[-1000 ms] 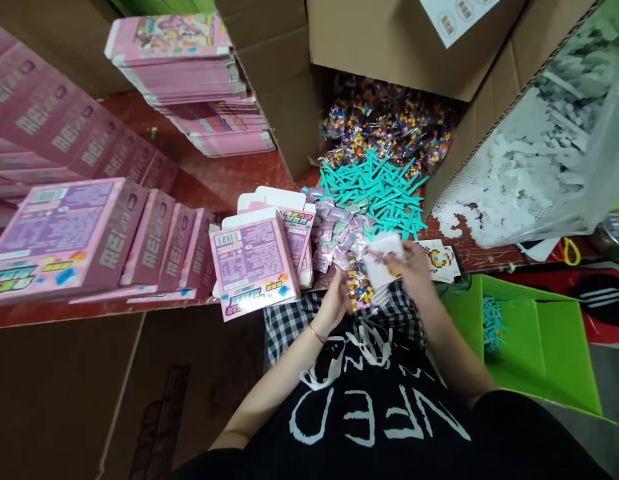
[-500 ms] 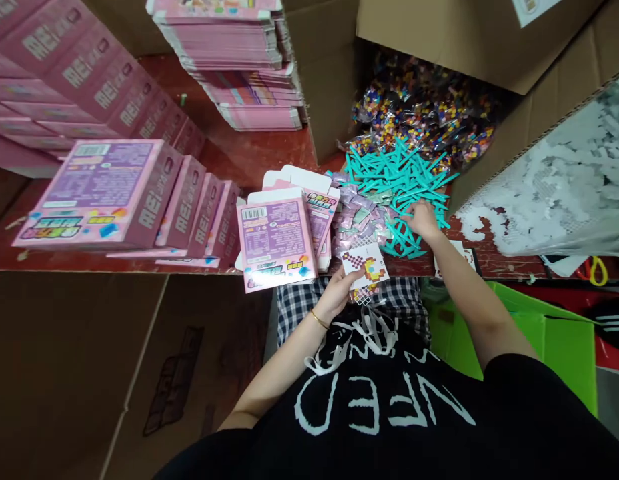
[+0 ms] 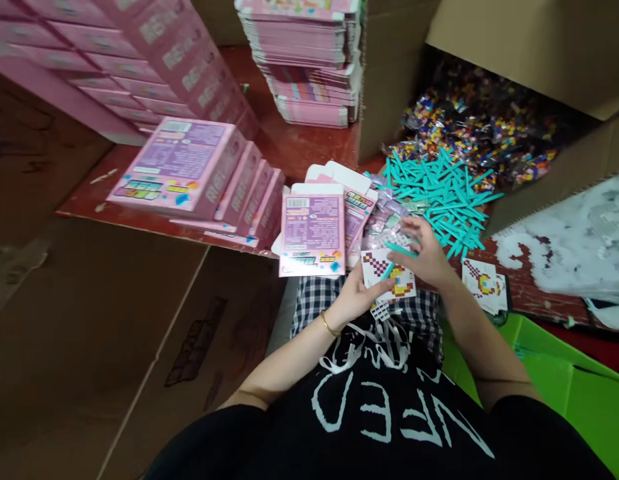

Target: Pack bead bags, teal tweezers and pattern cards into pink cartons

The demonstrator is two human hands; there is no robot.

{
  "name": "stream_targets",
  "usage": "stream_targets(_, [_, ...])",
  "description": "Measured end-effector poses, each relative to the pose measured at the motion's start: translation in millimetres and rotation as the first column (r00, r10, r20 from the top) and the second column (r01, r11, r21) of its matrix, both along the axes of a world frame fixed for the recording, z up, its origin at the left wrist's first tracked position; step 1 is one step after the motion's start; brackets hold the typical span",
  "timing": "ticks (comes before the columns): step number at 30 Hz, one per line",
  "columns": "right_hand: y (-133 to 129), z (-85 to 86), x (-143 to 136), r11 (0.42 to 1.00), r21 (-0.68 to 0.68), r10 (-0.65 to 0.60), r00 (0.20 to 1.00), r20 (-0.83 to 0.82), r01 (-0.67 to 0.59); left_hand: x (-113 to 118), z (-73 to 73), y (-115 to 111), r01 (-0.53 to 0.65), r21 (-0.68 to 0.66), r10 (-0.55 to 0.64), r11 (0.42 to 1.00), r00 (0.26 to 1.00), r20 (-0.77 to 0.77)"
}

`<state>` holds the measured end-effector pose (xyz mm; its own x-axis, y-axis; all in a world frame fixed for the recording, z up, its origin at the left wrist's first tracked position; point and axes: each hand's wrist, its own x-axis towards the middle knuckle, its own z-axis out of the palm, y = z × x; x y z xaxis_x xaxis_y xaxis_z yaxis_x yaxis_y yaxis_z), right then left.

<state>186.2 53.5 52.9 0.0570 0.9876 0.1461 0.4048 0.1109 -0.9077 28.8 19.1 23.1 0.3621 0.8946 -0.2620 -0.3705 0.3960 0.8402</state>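
Card (image 3: 377, 266) in grip: the left hand (image 3: 358, 295) pins it, thumb on its face, other fingers mostly hidden, at the near edge of the table (image 3: 312, 145) and over the lap. The right hand (image 3: 428, 259) is narrow, thumb and fingers apparently closed on a teal stick (image 3: 402, 249) above the card's far side; whether the teal strip (image 3: 388, 271) across the card belongs to it cannot be told. A white grid (image 3: 380, 311) shows below the card. Good practice, as judged: lay the stick flat, trap it under the left thumb before the right fingers release, and keep card and grid squared against slipping. Beyond, small packets (image 3: 382, 223) touch the teal heap (image 3: 454, 193), with clear bags (image 3: 464, 133) behind. Rightward, spare cards (image 3: 482, 287) lie by the table's near edge, beside a green bin (image 3: 584, 393). Leftward, an open box (image 3: 312, 230) overhangs that edge; closed boxes (image 3: 177, 160) stand farther left.
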Motion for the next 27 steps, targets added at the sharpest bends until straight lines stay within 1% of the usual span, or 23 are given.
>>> stream_targets(1, [0,8.0,-2,0.995,-0.056,0.086,0.995,-0.045,-0.089,-7,9.2,1,0.025,0.066,-0.021,0.998,0.999,-0.049])
stream_targets(2, [2,16.7,-4,0.974,-0.111,0.189,0.977,-0.099,-0.200,-16,18.4,5,0.049,0.156,-0.030,0.987,0.992,-0.122])
stream_targets(3, [8,25.4,-7,0.940,-0.146,0.289,0.946,-0.147,-0.310,-26,26.8,10,0.065,0.267,-0.006,0.962,0.976,-0.216])
stream_targets(4, [17,33.2,-11,0.907,-0.151,0.364,0.913,-0.182,-0.392,-38,34.1,17,0.071,0.388,0.061,0.919,0.946,-0.318])
stream_targets(5, [30,39.3,-18,0.893,-0.128,0.401,0.892,-0.207,-0.431,-50,39.5,26,0.064,0.506,0.174,0.860,0.896,-0.408])
stream_targets(6, [47,43.3,-26,0.900,-0.081,0.402,0.886,-0.229,-0.429,-63,42.8,35,0.053,0.607,0.309,0.793,0.823,-0.477])
stream_targets(7, [69,44.9,-37,0.916,-0.024,0.382,0.889,-0.253,-0.400,-76,43.7,44,0.046,0.681,0.444,0.731,0.726,-0.525])
stream_targets(8, [94,43.8,-48,0.934,0.033,0.351,0.894,-0.279,-0.356,-89,42.2,52,0.045,0.726,0.555,0.686,0.612,-0.562])
stream_targets(9, [122,40.3,-60,0.952,0.086,0.306,0.902,-0.306,-0.294,-102,38.4,60,0.048,0.746,0.633,0.664,0.495,-0.595])
stream_targets(10, [150,34.7,-72,0.964,0.135,0.261,0.909,-0.326,-0.229,-112,32.6,65,0.056,0.745,0.672,0.664,0.392,-0.629])
stream_targets(11, [177,27.2,-82,0.970,0.172,0.224,0.914,-0.338,-0.174,-121,25.6,69,0.070,0.729,0.678,0.681,0.314,-0.664])
stream_targets(12, [201,18.3,-92,0.972,0.187,0.201,0.918,-0.341,-0.143,-128,17.8,72,0.084,0.704,0.665,0.705,0.267,-0.698])
stream_targets(13, [220,8.8,-100,0.974,0.176,0.198,0.920,-0.338,-0.146,-132,10.1,73,0.093,0.680,0.644,0.728,0.248,-0.724])
stream_targets(14, [233,-0.8,-107,0.974,0.138,0.216,0.917,-0.336,-0.179,-135,3.0,73,0.096,0.662,0.626,0.744,0.248,-0.739])
stream_targets(15, [241,-9.8,-113,0.969,0.082,0.245,0.907,-0.341,-0.231,-136,-2.9,73,0.091,0.651,0.614,0.754,0.257,-0.747])
stream_targets(17, [242,-23.8,-119,0.935,-0.046,0.310,0.874,-0.374,-0.352,-136,-10.1,73,0.060,0.642,0.603,0.764,0.284,-0.745])
stream_targets(19, [232,-30.8,-121,0.893,-0.130,0.352,0.849,-0.394,-0.431,-136,-11.7,74,0.024,0.632,0.594,0.774,0.316,-0.740])
stream_targets(20, [227,-31.8,-121,0.888,-0.149,0.354,0.854,-0.382,-0.435,-136,-11.0,75,0.010,0.623,0.585,0.782,0.335,-0.739])
stream_targets(23, [214,-28.0,-120,0.943,-0.123,0.271,0.928,-0.254,-0.309,-137,-7.0,78,-0.033,0.584,0.549,0.811,0.388,-0.740])
stream_targets(24, [209,-25.3,-120,0.949,-0.098,0.277,0.940,-0.201,-0.301,-138,-5.9,78,-0.050,0.570,0.539,0.820,0.401,-0.740])
stream_targets(25, [205,-22.0,-122,0.933,-0.082,0.337,0.930,-0.147,-0.351,-138,-5.4,79,-0.067,0.559,0.533,0.826,0.411,-0.740])
stream_targets(26, [200,-18.4,-124,0.888,-0.086,0.445,0.892,-0.086,-0.451,-138,-5.2,79,-0.083,0.551,0.531,0.831,0.417,-0.738])
stream_targets(27, [195,-14.4,-126,0.816,-0.112,0.569,0.822,-0.023,-0.568,-138,-5.4,79,-0.098,0.546,0.531,0.832,0.423,-0.734])
